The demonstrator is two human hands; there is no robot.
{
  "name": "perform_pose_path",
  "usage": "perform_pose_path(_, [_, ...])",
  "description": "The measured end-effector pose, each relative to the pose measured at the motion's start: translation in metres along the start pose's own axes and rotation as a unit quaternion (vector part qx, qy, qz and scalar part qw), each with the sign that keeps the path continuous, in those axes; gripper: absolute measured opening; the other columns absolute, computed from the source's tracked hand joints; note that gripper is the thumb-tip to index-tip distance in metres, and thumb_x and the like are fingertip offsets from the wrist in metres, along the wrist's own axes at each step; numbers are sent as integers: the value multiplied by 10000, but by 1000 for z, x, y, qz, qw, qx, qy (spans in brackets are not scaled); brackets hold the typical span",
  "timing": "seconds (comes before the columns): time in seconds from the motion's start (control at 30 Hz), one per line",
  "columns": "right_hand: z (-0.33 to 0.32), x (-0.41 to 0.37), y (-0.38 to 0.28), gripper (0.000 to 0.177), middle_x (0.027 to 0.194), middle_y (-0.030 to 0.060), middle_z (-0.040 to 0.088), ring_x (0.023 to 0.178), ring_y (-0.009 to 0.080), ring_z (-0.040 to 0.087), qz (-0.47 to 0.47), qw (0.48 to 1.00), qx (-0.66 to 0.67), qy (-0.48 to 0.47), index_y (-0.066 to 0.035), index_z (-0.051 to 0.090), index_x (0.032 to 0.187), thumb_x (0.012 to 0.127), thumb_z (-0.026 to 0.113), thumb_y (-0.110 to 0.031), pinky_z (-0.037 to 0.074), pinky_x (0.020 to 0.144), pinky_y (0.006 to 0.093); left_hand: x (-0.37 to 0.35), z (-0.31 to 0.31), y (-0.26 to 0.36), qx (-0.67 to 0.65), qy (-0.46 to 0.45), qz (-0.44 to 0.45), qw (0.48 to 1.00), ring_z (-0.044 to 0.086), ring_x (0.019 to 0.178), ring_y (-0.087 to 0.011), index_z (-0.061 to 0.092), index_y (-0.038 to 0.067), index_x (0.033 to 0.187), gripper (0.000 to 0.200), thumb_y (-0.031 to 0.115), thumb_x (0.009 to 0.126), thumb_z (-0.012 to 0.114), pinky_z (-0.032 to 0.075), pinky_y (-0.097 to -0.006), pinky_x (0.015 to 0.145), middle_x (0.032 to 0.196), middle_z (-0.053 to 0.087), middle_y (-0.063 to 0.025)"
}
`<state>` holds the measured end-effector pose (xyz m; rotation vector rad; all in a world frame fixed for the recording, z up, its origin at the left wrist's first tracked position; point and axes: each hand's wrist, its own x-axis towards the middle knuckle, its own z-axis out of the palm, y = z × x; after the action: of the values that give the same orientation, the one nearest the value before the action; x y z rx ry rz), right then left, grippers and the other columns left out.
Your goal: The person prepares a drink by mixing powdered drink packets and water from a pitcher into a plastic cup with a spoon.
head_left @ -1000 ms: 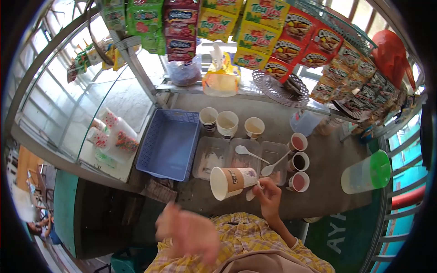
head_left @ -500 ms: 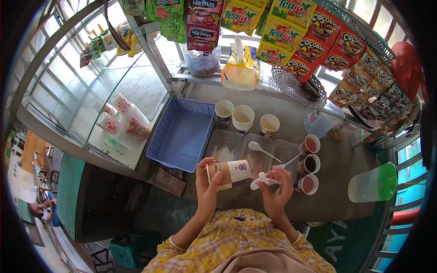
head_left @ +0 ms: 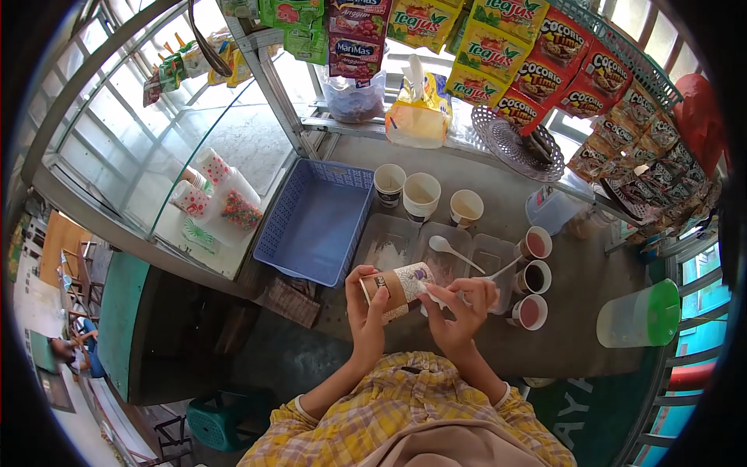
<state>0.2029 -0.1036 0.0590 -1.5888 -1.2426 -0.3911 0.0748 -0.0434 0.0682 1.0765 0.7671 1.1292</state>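
A brown-and-white patterned paper cup lies sideways in my left hand, fingers wrapped around it. My right hand pinches a crumpled white tissue against the cup's right end. Just beyond my hands are clear plastic tubs, one with white powder and one with pinkish powder. A white spoon rests across the tubs, and a second spoon handle sticks out near my right hand. To the right stand two cups of reddish drink and a cup of dark drink.
A blue plastic basket sits left of the tubs. Stacked paper cups stand behind them. A lidded pitcher is at far right. Drink sachets hang overhead; a glass case is at left, a green stool below.
My right hand has moved left and up, bringing the tissue against the cup's right end. The cup has shifted slightly right and up. The whole view has shifted a little.
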Motion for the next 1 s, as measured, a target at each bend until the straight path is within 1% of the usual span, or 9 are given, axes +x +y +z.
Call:
perform_pose_path(0.2, [1,-9,-18,228,755,-23,509,750,183,473,-61,996,65,-24,-183,734,859,649,820,-171,319,755,348,-5,6,-9,6,-17,39,999,431,1103,-137,377,44,1291,383,119,940,510,341,-270,968,1216,413,-67])
perform_pose_path(0.3, [0,-4,-3,249,748,-29,517,739,175,470,-47,999,25,2,-178,740,876,643,826,-161,322,755,338,-6,7,-7,39,-14,51,998,417,1121,-147,365,36,1308,406,123,940,510,325,-282,986,1231,399,-74])
perform_pose_path(0.4, [2,-3,14,267,771,-59,547,757,157,477,44,998,39,24,-217,737,894,652,805,-129,291,778,344,-5,8,-7,64,-2,54,996,444,1099,-147,374,47,1320,412,113,925,470,345,-283,977,1222,417,-83])
perform_pose_path(0.5, [1,-11,5,237,768,-52,563,763,157,486,48,995,88,-8,-206,741,873,658,821,-147,290,769,339,-4,7,-14,79,-36,56,995,404,1146,-160,365,36,1319,411,116,939,500,314,-288,999,1256,373,-83])
perform_pose_path(0.6, [-4,-7,2,220,774,-40,573,751,160,492,-16,999,44,-19,-194,744,877,673,822,-166,283,775,337,-4,12,-7,60,-36,31,997,405,1155,-160,387,40,1316,407,103,929,498,313,-288,1003,1255,388,-83])
perform_pose_path(0.7, [-11,4,25,182,785,-10,579,745,145,519,75,997,-5,-8,-127,739,893,724,801,-154,334,757,321,0,8,-10,57,-2,-10,998,460,1119,-166,398,50,1329,450,140,900,501,349,-286,981,1204,452,-88])
perform_pose_path(0.8, [-20,10,36,155,790,21,588,728,133,542,270,943,194,3,-41,717,904,784,761,-128,396,702,284,6,-1,-13,-46,-16,-69,996,475,1126,-177,405,58,1327,455,159,895,507,358,-288,979,1208,459,-93])
perform_pose_path(0.9, [-23,8,28,154,770,43,602,715,127,557,308,908,284,4,18,696,892,830,727,-119,421,649,247,7,3,-12,-26,-13,-52,998,474,1144,-184,408,50,1320,459,172,890,513,355,-293,988,1209,464,-95])
perform_pose_path(1.0, [-24,3,17,151,744,46,614,701,120,554,261,935,228,-75,16,693,899,842,714,-123,418,660,252,2,8,-14,50,-42,66,996,436,1143,-201,428,24,1281,425,171,900,546,338,-333,997,1231,433,-117])
